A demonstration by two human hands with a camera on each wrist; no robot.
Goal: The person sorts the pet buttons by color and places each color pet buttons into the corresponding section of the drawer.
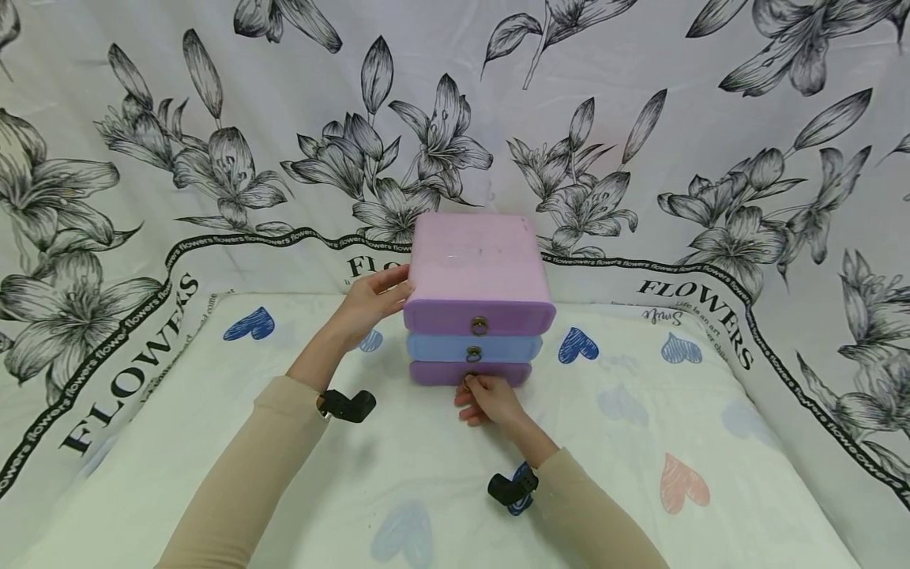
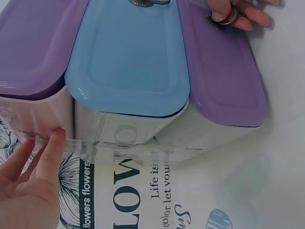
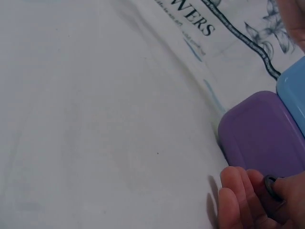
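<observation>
A small chest of drawers (image 1: 476, 257) with a pink top stands on the cloth, its three fronts stacked purple, blue and purple. Against its left side, near the top drawer (image 1: 441, 318), my left hand (image 1: 366, 310) rests with the fingers extended; the left wrist view shows the fingertips on the pale side wall. Low at the front, my right hand (image 1: 494, 401) pinches the ring pull (image 2: 233, 17) of the bottom purple drawer (image 2: 226, 71) between thumb and finger. The blue drawer (image 2: 128, 57) between them has its own metal ring pull (image 1: 473, 354). All three fronts sit against the body.
Under the chest spreads a white cloth (image 1: 441, 474) printed with hearts. Behind it hangs a white curtain (image 1: 512, 118) with black lilies and lettering. A black wrist camera (image 1: 350, 405) is strapped to the left wrist, another camera (image 1: 512, 487) to the right.
</observation>
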